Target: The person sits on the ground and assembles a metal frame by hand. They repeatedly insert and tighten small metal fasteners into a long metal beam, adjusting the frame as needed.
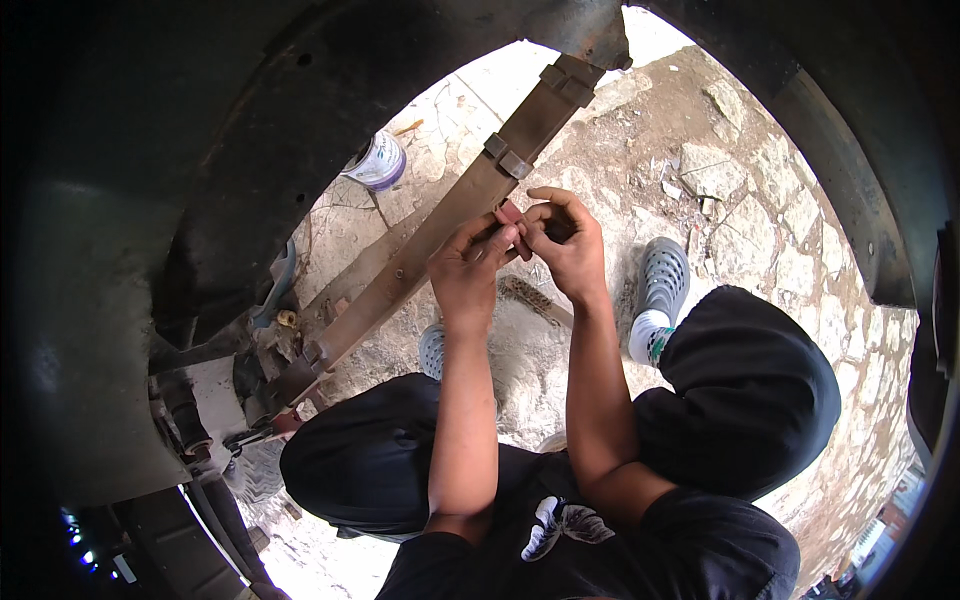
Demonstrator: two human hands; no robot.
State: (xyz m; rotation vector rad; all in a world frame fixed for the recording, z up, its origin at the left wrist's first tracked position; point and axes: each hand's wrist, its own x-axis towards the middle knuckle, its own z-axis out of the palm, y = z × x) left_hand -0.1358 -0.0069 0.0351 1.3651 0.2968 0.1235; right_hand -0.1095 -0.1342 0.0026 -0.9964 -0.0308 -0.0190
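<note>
My left hand (470, 262) and my right hand (566, 240) meet in front of me, both pinching a small reddish piece (510, 213) between the fingertips. They hover just beside a long rusty leaf spring (430, 235) that runs diagonally from lower left to upper right, with metal clips around it. What exactly the reddish piece is stays hidden by my fingers. Below my hands a wire brush (532, 298) lies on the ground.
A dark vehicle underside and wheel arch (200, 150) curve overhead at left and right. A small white-and-blue can (378, 160) stands on the cracked stone ground (740, 220). My knees in black trousers and grey perforated clogs (664, 275) are below. Greasy axle parts (200, 420) sit lower left.
</note>
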